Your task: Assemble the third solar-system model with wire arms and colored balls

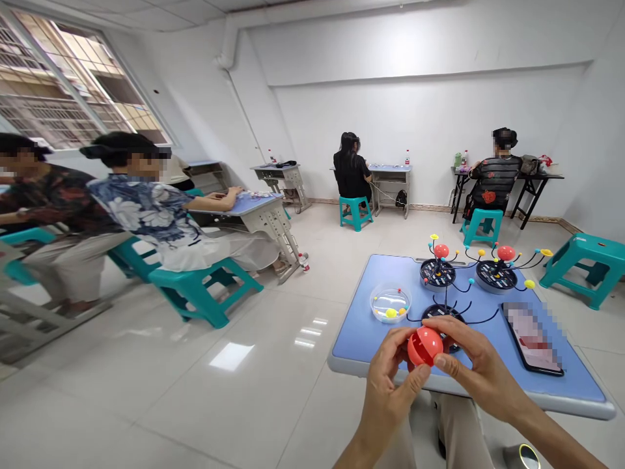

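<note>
Between my two hands, above the near edge of the table, is a red plastic ball [426, 345] in two halves, with a gap showing along its seam. My left hand [393, 384] is closed on its left side. From the right, my right hand [469, 361] grips the other side with thumb and fingers. Just behind the ball sits a black round base [445, 314] with bare curved wire arms, partly hidden by my hands. A clear round dish [390, 301] holding several small coloured balls lies to the left.
Two finished-looking solar system models [438, 273] with red centre balls stand at the back of the blue table [364, 326]. A phone [532, 339] lies at the right. Green stools [588, 260] and other people [146, 208] seated at desks are around the room.
</note>
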Demonstrator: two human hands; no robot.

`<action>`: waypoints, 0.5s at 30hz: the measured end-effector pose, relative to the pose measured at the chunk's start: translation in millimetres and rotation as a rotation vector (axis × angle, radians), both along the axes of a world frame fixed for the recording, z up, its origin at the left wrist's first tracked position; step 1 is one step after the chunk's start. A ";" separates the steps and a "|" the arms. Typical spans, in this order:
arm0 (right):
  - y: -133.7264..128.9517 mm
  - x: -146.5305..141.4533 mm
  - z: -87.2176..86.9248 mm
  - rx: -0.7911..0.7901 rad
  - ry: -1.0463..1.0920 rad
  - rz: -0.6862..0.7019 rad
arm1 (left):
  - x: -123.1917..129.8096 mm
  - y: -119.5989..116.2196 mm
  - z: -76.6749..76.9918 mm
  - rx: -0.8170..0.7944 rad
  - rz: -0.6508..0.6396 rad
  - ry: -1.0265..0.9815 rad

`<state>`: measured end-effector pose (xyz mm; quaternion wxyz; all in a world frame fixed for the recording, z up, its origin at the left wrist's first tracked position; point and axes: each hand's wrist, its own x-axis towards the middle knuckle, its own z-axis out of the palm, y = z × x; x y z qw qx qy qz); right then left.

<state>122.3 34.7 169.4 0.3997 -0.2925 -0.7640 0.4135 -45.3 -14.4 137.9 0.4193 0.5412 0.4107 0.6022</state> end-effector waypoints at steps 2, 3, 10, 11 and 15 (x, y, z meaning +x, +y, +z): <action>-1.8 1.3 -0.8 0.098 -0.034 -0.009 | 2.8 1.7 -0.2 0.018 -0.027 -0.024; -1.9 1.8 -0.7 0.123 -0.043 -0.007 | 3.6 2.6 -0.7 0.024 -0.038 -0.032; 4.0 5.3 4.4 0.140 -0.045 0.015 | 5.3 4.9 -0.9 0.004 -0.080 0.032; 4.4 5.7 4.6 0.140 -0.042 0.015 | 5.5 5.0 -0.7 0.007 -0.087 0.034; 4.9 7.9 2.2 0.136 -0.036 0.022 | 6.1 6.2 -1.6 0.010 -0.123 0.020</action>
